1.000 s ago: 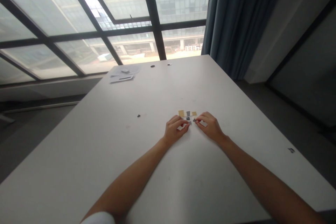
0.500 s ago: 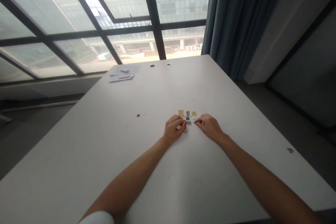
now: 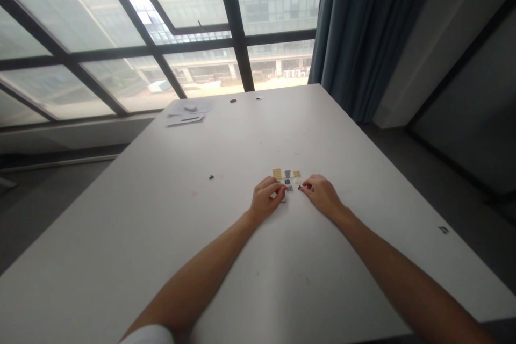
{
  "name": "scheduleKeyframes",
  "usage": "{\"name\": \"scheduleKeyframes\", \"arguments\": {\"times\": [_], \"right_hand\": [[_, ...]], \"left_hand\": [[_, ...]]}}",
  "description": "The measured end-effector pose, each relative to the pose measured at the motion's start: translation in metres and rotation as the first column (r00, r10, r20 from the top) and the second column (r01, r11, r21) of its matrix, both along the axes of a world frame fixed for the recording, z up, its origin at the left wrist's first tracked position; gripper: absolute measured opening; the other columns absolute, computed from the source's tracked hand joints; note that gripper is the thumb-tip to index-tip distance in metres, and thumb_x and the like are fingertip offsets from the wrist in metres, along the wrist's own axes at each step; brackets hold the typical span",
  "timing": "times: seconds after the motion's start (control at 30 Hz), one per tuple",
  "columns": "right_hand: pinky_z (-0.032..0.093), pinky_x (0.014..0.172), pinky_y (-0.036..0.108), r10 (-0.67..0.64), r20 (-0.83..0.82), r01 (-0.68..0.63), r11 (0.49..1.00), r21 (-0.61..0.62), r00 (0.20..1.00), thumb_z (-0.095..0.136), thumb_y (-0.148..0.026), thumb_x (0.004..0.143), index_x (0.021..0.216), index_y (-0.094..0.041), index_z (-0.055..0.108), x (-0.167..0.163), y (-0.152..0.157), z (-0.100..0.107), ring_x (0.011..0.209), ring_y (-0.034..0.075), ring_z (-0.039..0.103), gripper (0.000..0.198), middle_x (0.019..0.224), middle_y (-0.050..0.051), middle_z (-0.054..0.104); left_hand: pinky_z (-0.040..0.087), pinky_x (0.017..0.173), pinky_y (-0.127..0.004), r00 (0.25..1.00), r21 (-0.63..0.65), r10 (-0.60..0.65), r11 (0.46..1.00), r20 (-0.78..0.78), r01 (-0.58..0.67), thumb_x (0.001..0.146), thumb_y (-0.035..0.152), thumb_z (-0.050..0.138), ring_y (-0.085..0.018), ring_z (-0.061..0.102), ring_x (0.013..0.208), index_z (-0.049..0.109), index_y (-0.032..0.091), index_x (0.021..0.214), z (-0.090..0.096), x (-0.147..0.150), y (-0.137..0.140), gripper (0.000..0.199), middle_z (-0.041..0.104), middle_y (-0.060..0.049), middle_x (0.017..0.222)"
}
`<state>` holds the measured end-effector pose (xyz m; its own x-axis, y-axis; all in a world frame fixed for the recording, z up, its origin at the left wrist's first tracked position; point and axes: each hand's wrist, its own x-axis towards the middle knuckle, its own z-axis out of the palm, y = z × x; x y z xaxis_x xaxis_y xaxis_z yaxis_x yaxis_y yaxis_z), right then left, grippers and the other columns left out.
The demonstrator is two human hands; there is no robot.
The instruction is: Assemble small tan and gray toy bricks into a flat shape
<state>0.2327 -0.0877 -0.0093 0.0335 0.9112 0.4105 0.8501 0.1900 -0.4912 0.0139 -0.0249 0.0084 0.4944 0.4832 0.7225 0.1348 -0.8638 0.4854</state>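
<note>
Pinching a small, dark, irregular piece (image 3: 299,187), the right hand (image 3: 322,192) sits apart from the left hand (image 3: 265,198), curled beside a flat grey piece (image 3: 289,188), its grip unclear; flat yellow rectangles (image 3: 277,173) lie beyond on the smooth white counter (image 3: 226,142).

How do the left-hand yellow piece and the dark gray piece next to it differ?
Color: the yellow piece is yellowish tan, the gray piece dark gray. Width: the yellow piece looks wider than the gray piece. Place: the yellow piece lies left of the gray piece. Both lie just beyond the hands' fingertips.
</note>
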Motion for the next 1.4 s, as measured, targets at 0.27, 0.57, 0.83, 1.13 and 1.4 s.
{"name": "scheduleKeyframes", "arguments": {"times": [0.27, 0.57, 0.83, 1.13, 1.4], "right_hand": [[0.043, 0.075, 0.031, -0.029, -0.008, 0.028, 0.997, -0.069, 1.0, 0.071, -0.025, 0.086, 0.078, -0.018, 0.071, -0.0016, -0.0007, 0.0035, 0.079, 0.019, 0.058, 0.011, 0.078, 0.004, 0.066], [0.041, 0.075, 0.03, -0.081, -0.02, 0.079, 0.991, -0.107, 0.996, 0.07, -0.025, 0.086, 0.074, -0.016, 0.07, -0.0069, -0.0001, 0.0058, 0.078, 0.02, 0.057, 0.015, 0.077, 0.005, 0.066], [0.04, 0.073, 0.03, -0.102, -0.004, 0.102, 0.99, -0.097, 0.995, 0.07, -0.026, 0.087, 0.073, -0.016, 0.069, -0.0076, 0.0019, 0.0033, 0.076, 0.019, 0.057, 0.017, 0.076, 0.005, 0.066], [0.04, 0.073, 0.03, -0.105, 0.017, 0.106, 0.988, -0.109, 0.994, 0.069, -0.025, 0.088, 0.072, -0.016, 0.069, -0.0092, 0.0005, 0.0077, 0.076, 0.019, 0.056, 0.018, 0.076, 0.005, 0.066], [0.039, 0.073, 0.03, -0.111, 0.029, 0.113, 0.987, -0.115, 0.993, 0.07, -0.026, 0.088, 0.072, -0.016, 0.069, -0.0095, 0.0005, 0.0089, 0.076, 0.019, 0.056, 0.019, 0.076, 0.005, 0.066]], "left_hand": [[0.043, 0.067, -0.03, 1.0, -0.005, -0.007, 1.0, 0.002, 0.007, 0.095, 0.022, 0.058, -0.015, 0.054, 0.072, 0.068, 0.018, 0.083, -0.0027, 0.0003, 0.001, 0.016, 0.061, -0.004, 0.073], [0.044, 0.067, -0.03, 1.0, -0.009, -0.014, 1.0, -0.024, 0.014, 0.095, 0.021, 0.058, -0.015, 0.054, 0.072, 0.068, 0.018, 0.082, -0.0024, 0.0012, 0.0014, 0.017, 0.061, -0.004, 0.073], [0.044, 0.066, -0.029, 0.999, -0.02, -0.003, 1.0, -0.039, 0.002, 0.096, 0.023, 0.057, -0.015, 0.054, 0.071, 0.068, 0.018, 0.081, -0.0002, 0.002, 0.0001, 0.019, 0.06, -0.004, 0.072], [0.044, 0.066, -0.029, 0.999, -0.022, -0.003, 1.0, -0.052, 0.002, 0.095, 0.021, 0.057, -0.015, 0.054, 0.071, 0.067, 0.018, 0.08, 0.0019, 0.0022, -0.0009, 0.019, 0.061, -0.004, 0.072], [0.044, 0.065, -0.029, 0.998, -0.022, 0.002, 1.0, -0.056, -0.003, 0.096, 0.023, 0.056, -0.015, 0.054, 0.071, 0.067, 0.018, 0.079, 0.0014, 0.0031, -0.0002, 0.021, 0.06, -0.004, 0.071]]}}
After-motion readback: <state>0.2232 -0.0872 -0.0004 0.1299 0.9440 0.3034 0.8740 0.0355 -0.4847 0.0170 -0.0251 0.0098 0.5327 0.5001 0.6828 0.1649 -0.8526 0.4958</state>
